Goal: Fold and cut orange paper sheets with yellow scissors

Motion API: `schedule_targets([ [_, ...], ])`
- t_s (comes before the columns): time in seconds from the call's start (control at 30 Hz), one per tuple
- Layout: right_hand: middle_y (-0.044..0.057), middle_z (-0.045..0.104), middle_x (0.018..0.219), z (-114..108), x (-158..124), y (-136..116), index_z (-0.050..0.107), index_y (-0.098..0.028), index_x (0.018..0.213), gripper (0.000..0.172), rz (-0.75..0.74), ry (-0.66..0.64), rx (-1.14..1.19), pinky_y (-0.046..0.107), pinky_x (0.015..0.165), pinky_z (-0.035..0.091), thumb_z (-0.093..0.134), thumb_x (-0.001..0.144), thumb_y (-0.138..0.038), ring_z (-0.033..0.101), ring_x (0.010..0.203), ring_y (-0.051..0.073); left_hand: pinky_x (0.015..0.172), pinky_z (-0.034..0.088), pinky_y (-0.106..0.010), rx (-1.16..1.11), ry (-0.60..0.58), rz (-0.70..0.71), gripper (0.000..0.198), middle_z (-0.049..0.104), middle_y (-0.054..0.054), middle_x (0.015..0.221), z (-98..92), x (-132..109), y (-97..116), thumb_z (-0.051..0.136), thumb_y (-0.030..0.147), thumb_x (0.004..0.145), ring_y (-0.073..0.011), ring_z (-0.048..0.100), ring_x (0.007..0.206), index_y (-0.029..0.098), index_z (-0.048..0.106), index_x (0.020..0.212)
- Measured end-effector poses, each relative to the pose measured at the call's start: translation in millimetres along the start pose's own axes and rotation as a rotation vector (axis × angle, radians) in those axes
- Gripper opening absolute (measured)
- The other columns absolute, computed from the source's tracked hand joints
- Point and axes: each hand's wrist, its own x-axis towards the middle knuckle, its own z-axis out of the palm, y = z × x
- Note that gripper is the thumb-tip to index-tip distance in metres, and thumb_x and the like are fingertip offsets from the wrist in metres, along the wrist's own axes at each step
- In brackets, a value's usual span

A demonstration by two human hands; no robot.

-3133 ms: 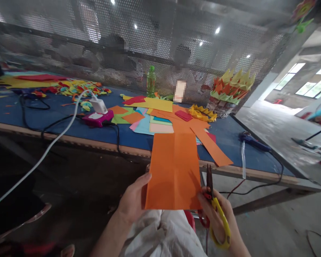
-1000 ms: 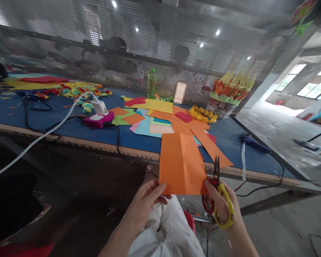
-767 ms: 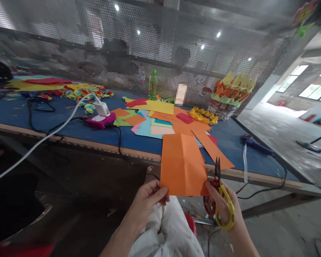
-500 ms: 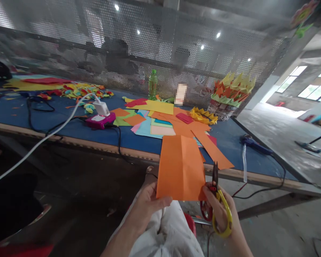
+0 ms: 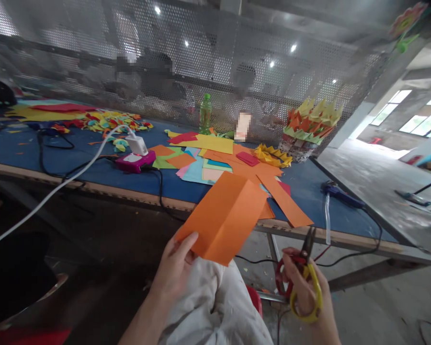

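Observation:
My left hand (image 5: 175,268) pinches the lower left corner of a creased orange paper sheet (image 5: 224,215), which tilts up to the right above my knee. My right hand (image 5: 303,287) is closed round the red and yellow handles of a pair of scissors (image 5: 303,268). The blades point up, slightly to the right, and look closed. The scissors sit apart from the orange sheet, to its right and lower.
A blue-topped table (image 5: 75,158) carries a pile of coloured paper (image 5: 215,158), a loose orange strip (image 5: 283,201), a pink device (image 5: 132,160) with cables, a green bottle (image 5: 205,112), folded paper crowns (image 5: 309,122) and a blue glue gun (image 5: 339,194). A perforated metal screen (image 5: 237,72) backs it.
My right hand let go of the sheet's right corner and drew the scissors off to the right. My left hand swung the sheet so it slants leftward. The camera shifted a little.

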Motion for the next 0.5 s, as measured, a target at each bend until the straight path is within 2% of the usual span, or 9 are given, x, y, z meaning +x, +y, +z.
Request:
schedule_targets([
  [0.13, -0.002, 0.064, 0.063, -15.7, 10.5, -5.5, 0.062, -0.02, 0.119, 0.061, -0.042, 0.029, 0.129, 0.023, 0.047, 0.047, 0.083, 0.071, -0.051, 0.057, 0.054, 0.015, 0.082, 0.056, -0.025, 0.158, -0.091, 0.02, 0.037, 0.076, -0.006, 0.117, -13.4, 14.1, 14.1, 0.082, 0.029, 0.081, -0.024, 0.071, 0.107, 0.021, 0.07, 0.115],
  [0.2, 0.001, 0.068, 0.071, -17.8, 10.8, -7.7, 0.062, -0.02, 0.122, 0.066, -0.014, 0.05, 0.166, 0.023, 0.048, 0.049, 0.085, 0.068, -0.051, 0.059, 0.056, 0.016, 0.086, 0.055, -0.027, 0.253, -0.185, -0.004, 0.037, 0.076, -0.007, 0.116, -19.3, 18.8, 23.8, 0.079, 0.029, 0.084, -0.0242, 0.071, 0.106, 0.021, 0.069, 0.119],
  [0.33, 0.005, 0.073, 0.085, -11.7, 1.6, -15.2, 0.064, -0.021, 0.118, 0.061, -0.01, 0.037, 0.128, 0.022, 0.049, 0.048, 0.084, 0.07, -0.054, 0.061, 0.062, 0.016, 0.09, 0.054, -0.032, 0.442, -0.449, -0.151, 0.036, 0.077, -0.009, 0.112, -20.8, 20.9, 41.4, 0.076, 0.029, 0.086, -0.0264, 0.072, 0.101, 0.019, 0.068, 0.12],
  [0.43, 0.001, 0.069, 0.076, -3.9, -6.0, -15.5, 0.068, -0.021, 0.107, 0.051, 0.008, -0.038, 0.16, 0.019, 0.049, 0.046, 0.08, 0.073, -0.057, 0.059, 0.059, 0.013, 0.083, 0.052, -0.028, 0.527, -0.606, -0.248, 0.029, 0.077, -0.007, 0.104, -11.4, 21.2, 46.2, 0.077, 0.032, 0.086, -0.023, 0.071, 0.094, 0.018, 0.069, 0.11],
  [0.5, -0.001, 0.067, 0.071, -0.2, -7.8, -11.5, 0.071, -0.019, 0.098, 0.05, 0.064, -0.089, 0.175, 0.019, 0.053, 0.05, 0.086, 0.066, -0.055, 0.063, 0.061, 0.014, 0.079, 0.05, -0.024, 0.562, -0.679, -0.286, 0.024, 0.076, -0.005, 0.097, -4.1, 22.2, 45.4, 0.077, 0.034, 0.086, -0.0191, 0.07, 0.09, 0.016, 0.069, 0.1],
])
